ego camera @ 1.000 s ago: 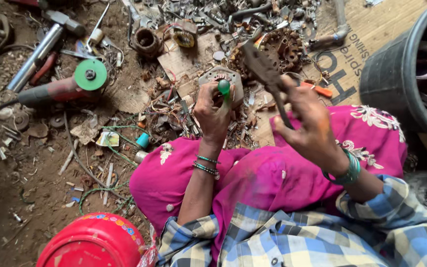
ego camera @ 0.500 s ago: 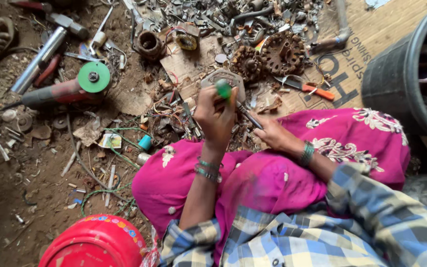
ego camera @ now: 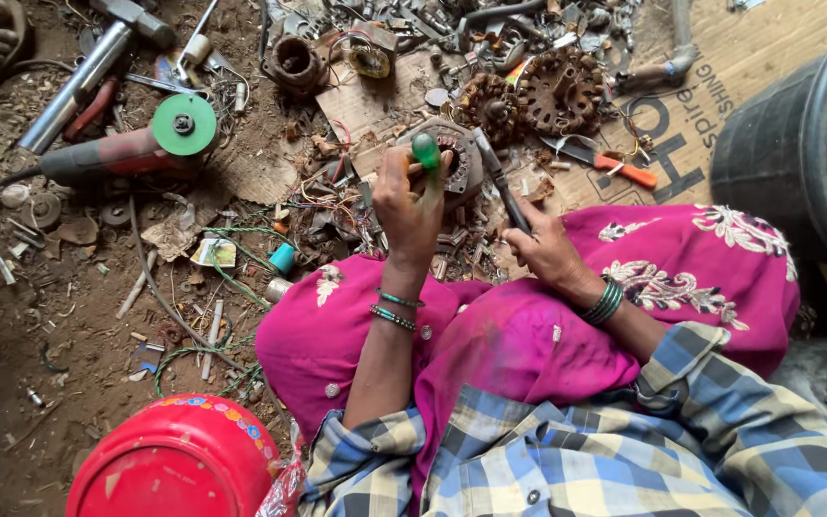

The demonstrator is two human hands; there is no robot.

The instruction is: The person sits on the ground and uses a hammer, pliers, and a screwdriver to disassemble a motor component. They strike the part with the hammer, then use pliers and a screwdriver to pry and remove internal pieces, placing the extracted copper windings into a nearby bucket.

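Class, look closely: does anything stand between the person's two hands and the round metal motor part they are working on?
Nothing visible does. The left hand holds a green-handled tool right over the motor part; the right hand holds a dark tool beside it.

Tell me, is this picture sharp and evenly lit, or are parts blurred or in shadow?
Head view: soft, even daylight, no glare or hard shadows; the left hand with the green-handled tool, the right hand and the scrap lie in focus; the black tub is dark inside; edges bend slightly, as with a wide lens.
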